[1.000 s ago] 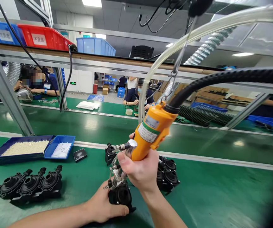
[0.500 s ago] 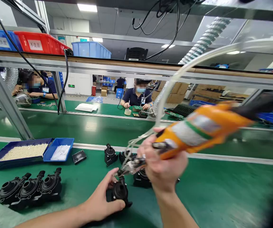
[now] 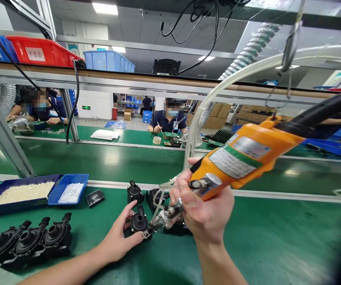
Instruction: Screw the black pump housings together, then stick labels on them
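My right hand [image 3: 204,209] is closed round an orange electric screwdriver [image 3: 238,154], tilted with its tip down to the left. A clear hose runs up from the screwdriver's nose. The tip meets the lower right rim of a small black pump [image 3: 139,221]; whether it sits on a screw is too small to tell. Around the pump's left side wrap the fingers of my left hand [image 3: 120,233], thumb at its lower edge. Other black pumps [image 3: 135,192] stand just behind it, one partly hidden by the screwdriver's nose.
Several black pumps [image 3: 29,241] stand in a row at left. Beyond them are a dark blue tray [image 3: 16,206] of pale small parts, a blue tray [image 3: 52,198] of white pieces and a small black box [image 3: 95,198]. A metal hook [image 3: 289,47] hangs above the screwdriver. Co-workers sit opposite.
The screwdriver tip has moved from the pump's upper end down to its lower right rim. My left hand has shifted the pump slightly away and to the left, still holding it.
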A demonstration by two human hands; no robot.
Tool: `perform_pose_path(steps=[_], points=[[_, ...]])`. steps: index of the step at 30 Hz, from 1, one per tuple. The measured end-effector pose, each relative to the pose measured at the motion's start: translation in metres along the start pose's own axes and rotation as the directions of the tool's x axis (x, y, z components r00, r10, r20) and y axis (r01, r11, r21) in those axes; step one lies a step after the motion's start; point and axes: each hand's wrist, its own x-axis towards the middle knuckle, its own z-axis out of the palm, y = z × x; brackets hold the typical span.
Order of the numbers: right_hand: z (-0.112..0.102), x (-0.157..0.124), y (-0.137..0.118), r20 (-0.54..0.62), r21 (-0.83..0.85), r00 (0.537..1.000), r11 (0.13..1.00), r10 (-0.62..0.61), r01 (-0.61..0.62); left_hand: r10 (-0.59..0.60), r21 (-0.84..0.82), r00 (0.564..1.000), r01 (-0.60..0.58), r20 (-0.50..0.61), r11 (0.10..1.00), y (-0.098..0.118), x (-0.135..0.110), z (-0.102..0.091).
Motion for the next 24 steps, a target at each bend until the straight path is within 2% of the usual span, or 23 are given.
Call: perform_pose_path(steps=[3, 11, 17, 21, 24], points=[[0.01, 0.002, 0.002, -0.001, 0.116, 1.0, 0.993, 0.03, -0.03, 0.014, -0.03, 1.0, -0.014, 0.011, 0.999, 0.003, 0.001, -0.001], [0.011, 0.004, 0.007, -0.017, 0.095, 0.996, 0.991, 0.092, -0.09, 0.004, -0.042, 1.0, -0.004, 0.017, 0.999, 0.002, 0.003, -0.001], [0.029, -0.001, 0.003, 0.096, 0.146, 0.989, 0.981, 0.114, -0.127, -0.021, -0.051, 1.0, 0.02, -0.018, 0.999, -0.004, 0.005, -0.002], [0.039, -0.006, 0.004, 0.107, 0.124, 0.989, 0.985, 0.106, -0.119, -0.037, -0.012, 0.996, 0.036, -0.075, 0.999, -0.006, 0.005, -0.001], [0.041, -0.008, 0.008, 0.126, 0.105, 0.985, 0.986, 0.113, -0.127, -0.041, -0.051, 0.997, 0.037, -0.068, 0.998, -0.002, 0.005, 0.001]])
